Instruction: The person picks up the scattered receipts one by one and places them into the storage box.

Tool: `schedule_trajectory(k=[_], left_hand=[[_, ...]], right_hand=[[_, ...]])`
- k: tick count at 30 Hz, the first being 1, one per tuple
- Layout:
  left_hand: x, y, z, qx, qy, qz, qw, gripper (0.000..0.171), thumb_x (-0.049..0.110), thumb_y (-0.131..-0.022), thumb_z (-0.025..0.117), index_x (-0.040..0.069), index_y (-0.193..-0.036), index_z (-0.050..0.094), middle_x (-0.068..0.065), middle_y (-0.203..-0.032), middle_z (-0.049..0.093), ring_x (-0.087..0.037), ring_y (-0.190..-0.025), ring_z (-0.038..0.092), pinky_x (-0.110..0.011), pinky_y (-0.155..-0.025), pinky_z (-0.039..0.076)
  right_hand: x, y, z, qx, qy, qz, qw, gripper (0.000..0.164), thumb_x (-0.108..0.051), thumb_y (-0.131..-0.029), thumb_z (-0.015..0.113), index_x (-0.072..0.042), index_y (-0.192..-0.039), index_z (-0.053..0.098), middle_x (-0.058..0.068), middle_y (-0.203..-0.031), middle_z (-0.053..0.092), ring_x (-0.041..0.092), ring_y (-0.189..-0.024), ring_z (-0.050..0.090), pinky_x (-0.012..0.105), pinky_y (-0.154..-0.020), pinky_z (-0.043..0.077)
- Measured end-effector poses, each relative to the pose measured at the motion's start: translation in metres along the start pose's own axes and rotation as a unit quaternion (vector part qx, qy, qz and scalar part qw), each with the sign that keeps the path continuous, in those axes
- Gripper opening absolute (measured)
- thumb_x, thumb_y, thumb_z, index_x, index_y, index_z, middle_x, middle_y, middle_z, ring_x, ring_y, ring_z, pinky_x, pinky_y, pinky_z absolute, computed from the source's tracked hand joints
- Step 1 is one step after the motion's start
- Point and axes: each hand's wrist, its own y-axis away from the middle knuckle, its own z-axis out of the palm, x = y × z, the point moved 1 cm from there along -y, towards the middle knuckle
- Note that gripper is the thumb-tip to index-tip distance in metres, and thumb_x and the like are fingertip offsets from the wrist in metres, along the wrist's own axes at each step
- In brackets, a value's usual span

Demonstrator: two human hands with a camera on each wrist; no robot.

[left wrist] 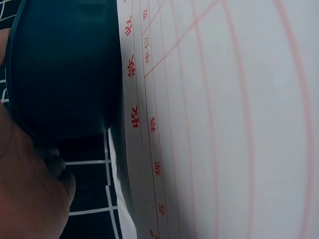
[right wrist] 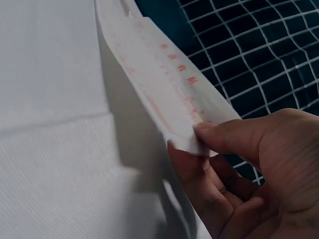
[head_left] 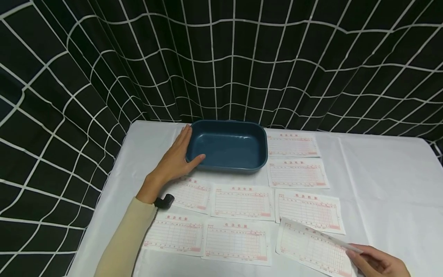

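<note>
A dark blue rectangular tub (head_left: 226, 152) stands at the back of the table. My left hand (head_left: 176, 157) lies against its left end, fingers straight along the outer wall and thumb over the front corner. The tub's wall (left wrist: 65, 64) fills the upper left of the left wrist view, beside that hand. At the front right, my right hand (head_left: 378, 261) pinches the right end of a receipt slip (head_left: 311, 246) between thumb and fingers. The slip (right wrist: 154, 79), with red print, is bent, its held end raised off the cloth.
Several similar receipt slips (head_left: 242, 202) lie in rows in front of the tub, and two more slips (head_left: 298, 174) to its right. A white cloth (head_left: 391, 184) covers the table. Behind and at the left hangs a black curtain (head_left: 235, 57) with white grid lines.
</note>
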Motion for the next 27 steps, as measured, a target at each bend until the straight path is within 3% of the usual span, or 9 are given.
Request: schedule_trajectory(k=[3, 7, 9, 11, 15, 18, 21, 24, 27], left_hand=[[0.002, -0.001, 0.003, -0.003, 0.002, 0.0, 1.0, 0.106, 0.061, -0.099, 0.062, 0.012, -0.171, 0.002, -0.004, -0.181, -0.003, -0.025, -0.169, 0.001, -0.053, -0.135, 0.019], [0.005, -0.002, 0.007, -0.016, 0.004, 0.002, 0.9999, 0.106, 0.063, -0.099, 0.061, 0.013, -0.171, 0.001, -0.003, -0.181, -0.004, -0.023, -0.169, 0.0, -0.053, -0.135, 0.018], [0.006, -0.003, 0.008, -0.018, 0.006, 0.002, 0.9998, 0.106, 0.063, -0.099, 0.06, 0.013, -0.171, 0.001, -0.003, -0.181, -0.004, -0.022, -0.169, -0.001, -0.053, -0.135, 0.017], [0.006, -0.004, 0.007, -0.015, 0.005, 0.002, 0.9999, 0.106, 0.063, -0.099, 0.06, 0.013, -0.171, 0.001, -0.003, -0.181, -0.003, -0.023, -0.169, 0.0, -0.053, -0.135, 0.017], [0.005, -0.005, 0.004, -0.009, -0.001, 0.0, 1.0, 0.106, 0.063, -0.099, 0.061, 0.013, -0.171, 0.001, -0.004, -0.181, -0.003, -0.024, -0.169, 0.0, -0.053, -0.135, 0.017], [0.005, -0.005, 0.002, -0.007, -0.004, 0.0, 1.0, 0.106, 0.062, -0.099, 0.061, 0.013, -0.171, 0.001, -0.003, -0.181, -0.003, -0.024, -0.169, 0.0, -0.053, -0.136, 0.017], [0.004, -0.004, 0.0, -0.006, -0.002, -0.001, 1.0, 0.106, 0.061, -0.099, 0.061, 0.012, -0.171, 0.002, -0.004, -0.181, -0.003, -0.024, -0.169, -0.001, -0.053, -0.136, 0.016], [0.003, -0.003, 0.0, -0.004, 0.0, -0.002, 1.0, 0.105, 0.06, -0.099, 0.062, 0.011, -0.171, 0.003, -0.005, -0.181, -0.004, -0.024, -0.169, -0.001, -0.053, -0.136, 0.015], [0.003, -0.001, -0.001, -0.002, -0.002, 0.0, 1.0, 0.104, 0.058, -0.1, 0.062, 0.009, -0.171, 0.004, -0.006, -0.181, -0.003, -0.025, -0.169, -0.001, -0.052, -0.136, 0.015]], right_hand=[[0.002, -0.001, -0.001, 0.022, -0.006, 0.008, 1.0, 0.011, -0.019, -0.095, 0.081, -0.029, -0.092, 0.082, -0.015, -0.073, 0.077, 0.01, -0.063, 0.075, 0.026, -0.055, 0.059], [-0.001, -0.004, -0.002, 0.078, -0.107, 0.037, 0.99, 0.015, -0.011, -0.088, 0.087, -0.024, -0.083, 0.079, -0.012, -0.068, 0.076, 0.006, -0.06, 0.074, 0.021, -0.053, 0.057], [-0.007, -0.006, -0.003, 0.086, -0.144, 0.037, 0.985, 0.016, -0.009, -0.087, 0.088, -0.022, -0.082, 0.079, -0.01, -0.069, 0.076, 0.005, -0.061, 0.074, 0.018, -0.053, 0.057], [-0.016, -0.009, -0.004, 0.076, -0.152, 0.019, 0.985, 0.017, -0.007, -0.088, 0.086, -0.022, -0.084, 0.079, -0.01, -0.071, 0.076, 0.003, -0.063, 0.074, 0.016, -0.056, 0.057], [-0.036, -0.018, -0.005, 0.022, -0.117, -0.013, 0.993, 0.013, -0.012, -0.091, 0.084, -0.023, -0.092, 0.077, -0.013, -0.078, 0.077, 0.0, -0.071, 0.075, 0.016, -0.062, 0.059], [-0.053, -0.027, -0.002, -0.02, -0.119, -0.035, 0.992, 0.012, -0.014, -0.093, 0.083, -0.022, -0.098, 0.077, -0.014, -0.082, 0.077, -0.001, -0.074, 0.072, 0.017, -0.064, 0.059], [-0.071, -0.037, 0.006, -0.047, -0.155, -0.073, 0.984, 0.014, -0.007, -0.093, 0.081, -0.018, -0.1, 0.078, -0.012, -0.085, 0.078, -0.001, -0.076, 0.072, 0.016, -0.066, 0.059], [-0.088, -0.048, 0.016, -0.055, -0.194, -0.116, 0.973, 0.019, 0.002, -0.091, 0.08, -0.015, -0.099, 0.08, -0.01, -0.086, 0.079, -0.001, -0.077, 0.074, 0.014, -0.067, 0.059], [-0.103, -0.057, 0.025, -0.054, -0.206, -0.134, 0.968, 0.019, 0.003, -0.09, 0.081, -0.015, -0.097, 0.081, -0.01, -0.087, 0.079, 0.0, -0.077, 0.074, 0.014, -0.068, 0.06]])
